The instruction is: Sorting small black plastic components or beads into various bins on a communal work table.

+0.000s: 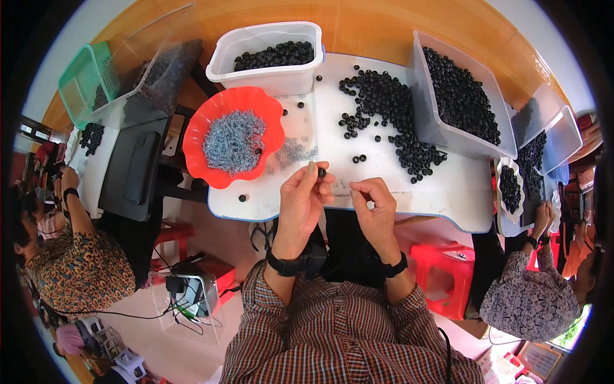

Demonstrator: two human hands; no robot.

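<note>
Black bead (322, 173) sits at the fingertips of your left grip (300, 201), held between the thumb and fingers near the front edge of the tabletop (457, 201). Your right grip (375, 206) is beside it, apart from it, with thumb and forefinger narrowed close together; you cannot tell from this view whether anything small lies between them. You wear a dark band on each wrist, below the cuffs of your checked shirt (339, 320).

Just beyond your hands, two loose beads (359, 158) lie close together on the white surface. To your left, small clear beads (293, 152) are scattered beside a red bowl (279, 131) with a wavy rim, which holds a heap of more clear beads (231, 137). Another single bead (242, 198) lies near the table's edge, in front of the bowl.

Farther out, a spread of black beads (384, 99) covers the middle right, next to a translucent bin (435, 137) filled with more of them. Behind the bowl stands a white tub (256, 80), also holding black beads. A red stool (457, 275) stands below, to your right, and people in patterned tops (86, 272) work on both sides.
</note>
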